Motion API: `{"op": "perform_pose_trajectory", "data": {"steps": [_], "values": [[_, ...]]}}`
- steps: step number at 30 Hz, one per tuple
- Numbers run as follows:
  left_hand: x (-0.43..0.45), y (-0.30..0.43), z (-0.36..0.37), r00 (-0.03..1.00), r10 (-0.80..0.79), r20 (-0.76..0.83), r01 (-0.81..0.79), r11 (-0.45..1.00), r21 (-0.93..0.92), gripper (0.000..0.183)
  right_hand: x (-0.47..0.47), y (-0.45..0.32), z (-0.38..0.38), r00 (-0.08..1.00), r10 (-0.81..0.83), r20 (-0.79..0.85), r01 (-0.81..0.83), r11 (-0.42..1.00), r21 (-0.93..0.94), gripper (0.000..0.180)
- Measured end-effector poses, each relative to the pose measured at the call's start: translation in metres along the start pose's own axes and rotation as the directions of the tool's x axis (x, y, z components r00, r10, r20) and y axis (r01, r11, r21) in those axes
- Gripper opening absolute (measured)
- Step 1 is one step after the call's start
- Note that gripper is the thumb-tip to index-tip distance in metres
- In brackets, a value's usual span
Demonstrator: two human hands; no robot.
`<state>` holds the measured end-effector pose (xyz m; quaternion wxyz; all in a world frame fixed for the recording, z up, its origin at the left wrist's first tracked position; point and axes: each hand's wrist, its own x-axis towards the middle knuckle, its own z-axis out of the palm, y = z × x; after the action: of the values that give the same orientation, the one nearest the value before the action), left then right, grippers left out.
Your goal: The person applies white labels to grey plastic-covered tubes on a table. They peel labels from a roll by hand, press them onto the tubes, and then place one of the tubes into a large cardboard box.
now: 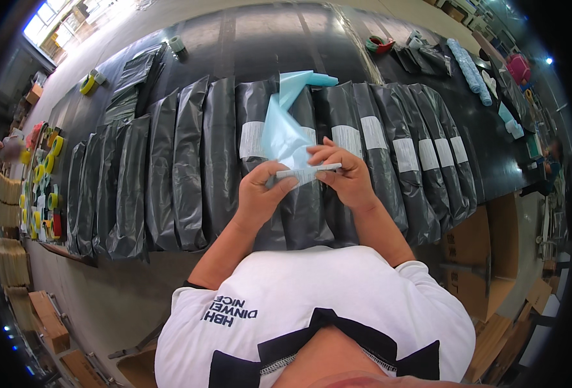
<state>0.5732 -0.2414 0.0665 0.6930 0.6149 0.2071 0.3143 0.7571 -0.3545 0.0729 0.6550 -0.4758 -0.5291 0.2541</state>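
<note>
Above a row of black plastic-wrapped packages (189,165), both hands hold a small flat stack of white printed labels (301,175). My left hand (261,186) pinches one end between thumb and fingers. My right hand (346,174) grips the other end, its upper fingers partly spread. From the labels a light blue strip of backing film (286,131) trails away, twisted, over the packages to the far side. White labels are stuck on several packages, among them the one with a label (252,139) left of the strip and those at the right.
The packages lie side by side on a black table (261,34). Folded black bags (133,82) lie at the back left, tape rolls (49,162) at the left edge. Light blue rolls (469,70) lie at the right. An open cardboard box (502,237) stands below the table's right side.
</note>
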Motion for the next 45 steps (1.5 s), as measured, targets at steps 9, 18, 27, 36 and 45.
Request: {"op": "perform_pose_trajectory", "data": {"steps": [9, 18, 27, 36, 45], "values": [[-0.001, -0.015, 0.010, 0.980, -0.039, -0.196, -0.032, 0.937, -0.348, 0.013, 0.004, -0.003, 0.029, 0.953, 0.170, -0.249, -0.242, 0.924, -0.295, 0.016], [0.008, -0.017, -0.002, 0.948, 0.058, -0.312, -0.104, 0.986, -0.132, 0.014, 0.012, 0.007, 0.042, 0.922, 0.307, -0.235, -0.334, 0.939, -0.086, 0.023], [0.023, -0.025, -0.021, 0.910, 0.086, -0.406, -0.118, 0.991, -0.054, 0.014, 0.034, 0.007, 0.051, 0.842, 0.469, -0.268, -0.532, 0.804, -0.265, 0.035], [0.093, -0.048, -0.116, 0.799, 0.403, -0.446, -0.111, 0.828, 0.550, 0.018, 0.016, 0.029, 0.027, 0.745, 0.666, 0.013, -0.566, 0.642, -0.517, 0.023], [0.132, -0.087, -0.207, 0.934, 0.217, -0.285, 0.104, 0.597, 0.795, 0.022, 0.033, 0.006, 0.023, 0.654, 0.691, 0.309, -0.246, 0.580, -0.776, 0.021]]}}
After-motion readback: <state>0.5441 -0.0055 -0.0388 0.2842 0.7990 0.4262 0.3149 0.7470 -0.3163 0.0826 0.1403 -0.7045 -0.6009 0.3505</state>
